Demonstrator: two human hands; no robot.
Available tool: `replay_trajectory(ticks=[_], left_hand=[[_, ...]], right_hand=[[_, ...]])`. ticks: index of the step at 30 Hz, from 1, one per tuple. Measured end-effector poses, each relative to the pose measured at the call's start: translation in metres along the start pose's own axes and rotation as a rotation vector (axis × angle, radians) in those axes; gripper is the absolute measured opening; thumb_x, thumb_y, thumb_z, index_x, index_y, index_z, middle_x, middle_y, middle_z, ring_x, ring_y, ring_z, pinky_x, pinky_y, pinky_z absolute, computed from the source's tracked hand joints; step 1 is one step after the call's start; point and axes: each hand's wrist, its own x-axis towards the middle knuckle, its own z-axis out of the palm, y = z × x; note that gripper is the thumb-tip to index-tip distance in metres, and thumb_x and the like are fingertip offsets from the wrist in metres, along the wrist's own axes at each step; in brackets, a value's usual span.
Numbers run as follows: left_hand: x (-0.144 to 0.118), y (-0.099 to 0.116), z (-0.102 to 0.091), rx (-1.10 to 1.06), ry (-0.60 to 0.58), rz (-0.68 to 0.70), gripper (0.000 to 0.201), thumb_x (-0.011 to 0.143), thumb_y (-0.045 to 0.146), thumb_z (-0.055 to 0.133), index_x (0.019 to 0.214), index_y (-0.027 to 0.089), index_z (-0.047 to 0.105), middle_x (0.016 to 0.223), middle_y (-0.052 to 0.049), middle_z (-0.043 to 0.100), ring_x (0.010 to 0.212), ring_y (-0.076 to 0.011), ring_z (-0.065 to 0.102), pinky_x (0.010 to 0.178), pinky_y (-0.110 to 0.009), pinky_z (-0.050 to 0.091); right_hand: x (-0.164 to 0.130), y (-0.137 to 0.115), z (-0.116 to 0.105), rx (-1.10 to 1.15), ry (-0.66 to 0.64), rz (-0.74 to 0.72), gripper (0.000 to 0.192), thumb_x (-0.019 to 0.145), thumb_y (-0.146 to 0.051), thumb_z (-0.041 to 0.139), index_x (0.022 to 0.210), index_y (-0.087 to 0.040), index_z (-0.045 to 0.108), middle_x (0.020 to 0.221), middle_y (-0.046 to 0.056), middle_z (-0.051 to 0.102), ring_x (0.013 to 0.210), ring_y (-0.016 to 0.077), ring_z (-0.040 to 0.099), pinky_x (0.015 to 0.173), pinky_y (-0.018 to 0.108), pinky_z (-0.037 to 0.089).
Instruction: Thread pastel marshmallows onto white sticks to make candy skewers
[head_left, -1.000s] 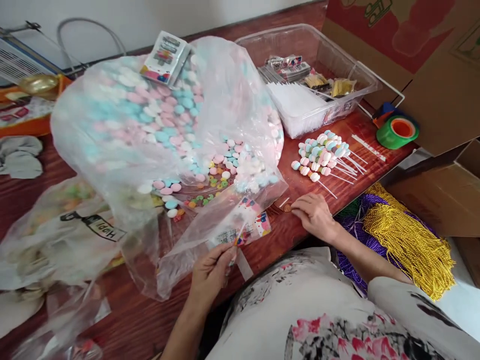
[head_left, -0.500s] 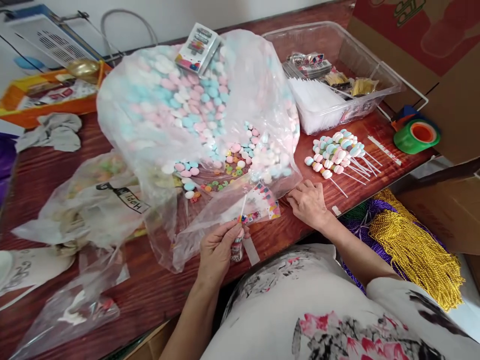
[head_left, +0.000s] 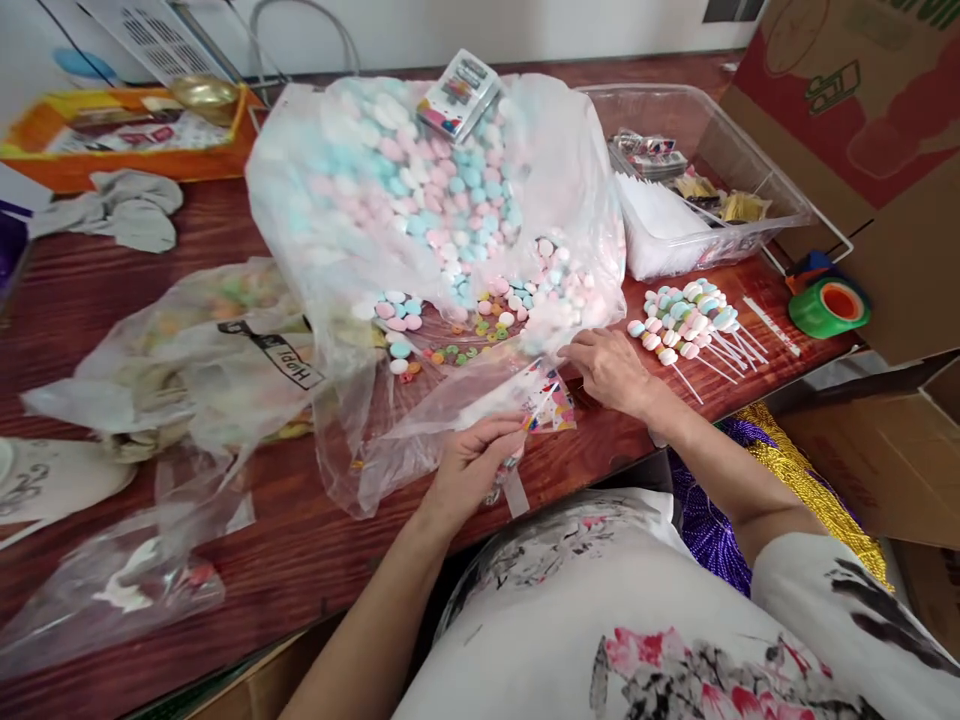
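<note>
Red-brown wooden surface [head_left: 90,300], cluttered. Left hand [head_left: 476,460] pinches closed on a small printed packet [head_left: 553,405] at its fingertips. Right hand [head_left: 611,368] lies palm down with fingers loosely curled at the mouth of the big candy bag [head_left: 435,200]; finished candy sticks [head_left: 686,320] lie just beyond it.

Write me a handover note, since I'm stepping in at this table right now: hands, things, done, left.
Left hand: fingers pinch a stick with coloured candy rings beside a printed wrapper.
Right hand: rests at the edge of the big bag of marshmallows, holding nothing visible.
Done: a pile of finished marshmallow sticks lies to the right.
Left: the stick in hand looks barely filled; loose candy rings lie in the bag.
</note>
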Motion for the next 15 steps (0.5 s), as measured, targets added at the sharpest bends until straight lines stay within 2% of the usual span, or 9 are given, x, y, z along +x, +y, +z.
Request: replay_trajectory(ticks=[3, 6, 9, 12, 15], left_hand=[[0.018, 0.008, 0.0, -0.089, 0.03, 0.057, 0.014, 0.066, 0.032, 0.079, 0.075, 0.021, 0.079, 0.109, -0.007, 0.073, 0.103, -0.0217, 0.064, 0.078, -0.027, 0.054], [0.025, 0.005, -0.001, -0.172, 0.048, -0.004, 0.019, 0.063, 0.033, 0.08, 0.076, 0.019, 0.078, 0.091, -0.007, 0.075, 0.081, -0.0171, 0.066, 0.065, -0.024, 0.052], [0.02, -0.004, -0.002, -0.222, 0.011, -0.124, 0.026, 0.067, 0.036, 0.079, 0.081, 0.016, 0.077, 0.068, -0.004, 0.071, 0.054, -0.0101, 0.057, 0.047, -0.019, 0.042], [0.013, -0.012, -0.001, -0.285, 0.032, -0.177, 0.034, 0.066, 0.037, 0.08, 0.091, 0.015, 0.076, 0.069, -0.004, 0.072, 0.046, -0.0078, 0.053, 0.042, -0.019, 0.04], [0.01, -0.016, 0.0, -0.32, 0.03, -0.203, 0.036, 0.065, 0.037, 0.081, 0.093, 0.014, 0.075, 0.07, -0.005, 0.073, 0.045, -0.0079, 0.054, 0.041, -0.019, 0.04]], right_hand=[[0.012, 0.012, 0.0, -0.005, -0.079, -0.104, 0.025, 0.089, -0.013, 0.051, 0.101, -0.021, 0.072, 0.102, 0.007, 0.069, 0.096, 0.0224, 0.056, 0.076, 0.034, 0.032], [0.009, 0.02, 0.006, 0.066, -0.149, -0.175, 0.023, 0.088, -0.014, 0.053, 0.096, -0.021, 0.073, 0.098, 0.005, 0.07, 0.091, 0.0186, 0.058, 0.079, 0.032, 0.034], [0.0, 0.022, 0.011, 0.124, -0.119, -0.195, 0.026, 0.088, -0.012, 0.052, 0.097, -0.023, 0.073, 0.102, 0.003, 0.071, 0.097, 0.0185, 0.058, 0.087, 0.032, 0.036], [-0.007, 0.021, 0.016, 0.118, -0.079, -0.2, 0.029, 0.086, -0.011, 0.051, 0.1, -0.023, 0.074, 0.105, 0.004, 0.072, 0.103, 0.0207, 0.057, 0.094, 0.035, 0.036], [-0.011, 0.022, 0.02, 0.082, -0.046, -0.186, 0.026, 0.083, -0.01, 0.054, 0.09, -0.022, 0.075, 0.1, 0.004, 0.072, 0.097, 0.0204, 0.057, 0.089, 0.034, 0.038]])
